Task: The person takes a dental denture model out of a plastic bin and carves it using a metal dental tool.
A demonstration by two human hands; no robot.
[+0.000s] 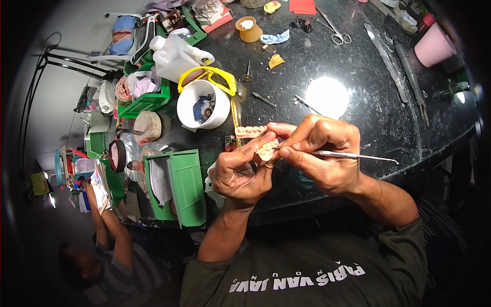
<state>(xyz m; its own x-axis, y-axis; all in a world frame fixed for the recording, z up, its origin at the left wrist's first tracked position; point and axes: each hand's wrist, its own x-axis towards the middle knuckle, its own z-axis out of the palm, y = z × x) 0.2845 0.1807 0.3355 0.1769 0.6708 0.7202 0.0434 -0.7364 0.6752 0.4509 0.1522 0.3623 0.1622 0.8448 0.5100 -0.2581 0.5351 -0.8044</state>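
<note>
My left hand [239, 175] pinches a small pale-pink dental cast [267, 150] with a row of teeth between thumb and fingers. Close against it, my right hand [327, 153] grips a thin metal dental carver [340, 154] like a pen. The carver's near tip meets the cast, though my fingers partly cover the contact. Its hooked far end sticks out to the right. Just beyond my left fingers, a second tooth cast [249, 131] lies on the dark table, partly hidden by my hand.
Left of my hands stand a white tub [185, 111], yellow safety glasses [225, 77] and a green bin [188, 192]. Scissors [337, 35], a handpiece [412, 77] and a pink cup [434, 45] lie farther right. Another person's arm [118, 233] shows at lower left.
</note>
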